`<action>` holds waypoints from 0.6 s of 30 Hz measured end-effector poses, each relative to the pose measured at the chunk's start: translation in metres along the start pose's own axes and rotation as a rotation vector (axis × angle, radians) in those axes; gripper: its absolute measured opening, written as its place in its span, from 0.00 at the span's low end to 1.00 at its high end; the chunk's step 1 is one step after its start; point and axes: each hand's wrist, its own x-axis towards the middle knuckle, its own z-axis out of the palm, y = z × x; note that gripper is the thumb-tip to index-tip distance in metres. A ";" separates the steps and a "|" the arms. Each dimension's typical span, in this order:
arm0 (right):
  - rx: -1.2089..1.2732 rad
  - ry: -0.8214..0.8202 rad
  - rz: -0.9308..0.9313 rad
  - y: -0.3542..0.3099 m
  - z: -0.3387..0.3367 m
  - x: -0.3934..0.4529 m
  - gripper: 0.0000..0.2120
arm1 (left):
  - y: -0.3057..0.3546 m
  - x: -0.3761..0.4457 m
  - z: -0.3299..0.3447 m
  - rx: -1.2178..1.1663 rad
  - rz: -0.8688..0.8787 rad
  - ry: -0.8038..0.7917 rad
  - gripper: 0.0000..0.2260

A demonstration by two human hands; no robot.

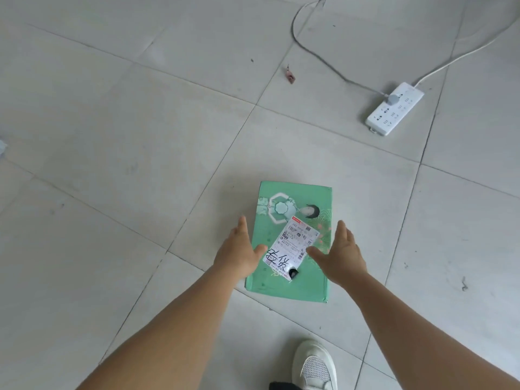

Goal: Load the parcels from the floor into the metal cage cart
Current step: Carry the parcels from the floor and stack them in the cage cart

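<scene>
**Green parcel on floor, both hands spread above it**

Head view. One green parcel (292, 220) lies flat on the pale tiled floor (140, 136), just ahead of the person's white shoe (315, 367). Its top face carries a printed pattern and a white shipping label (292, 246) set at a slant, with large black handwriting on the label's near end. The label's near corner is torn, showing a dark patch.

The left hand (239, 251) is over the parcel's left edge, fingers straight and together, thumb spread inward across the green face. The right hand (340, 257) is over the right edge in the mirrored pose, fingers straight, thumb spread toward the label. Neither hand is closed on anything; whether the palms touch the parcel cannot be told.

Well apart, at upper right, a white power strip (395, 108) lies on the floor with one grey plug (393, 99) seated and cables (309, 52) trailing away. A small brown scrap (289, 76) lies on a tile nearby.
</scene>
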 end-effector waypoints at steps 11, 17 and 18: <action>0.143 0.015 0.013 0.020 0.046 0.042 0.51 | -0.010 0.044 0.049 -0.184 -0.020 0.015 0.42; 0.158 0.047 0.001 0.007 0.029 0.015 0.50 | -0.005 0.016 0.024 -0.237 -0.016 0.053 0.39; 0.158 0.055 -0.007 0.001 0.022 0.006 0.50 | -0.004 0.006 0.014 -0.244 -0.010 0.066 0.39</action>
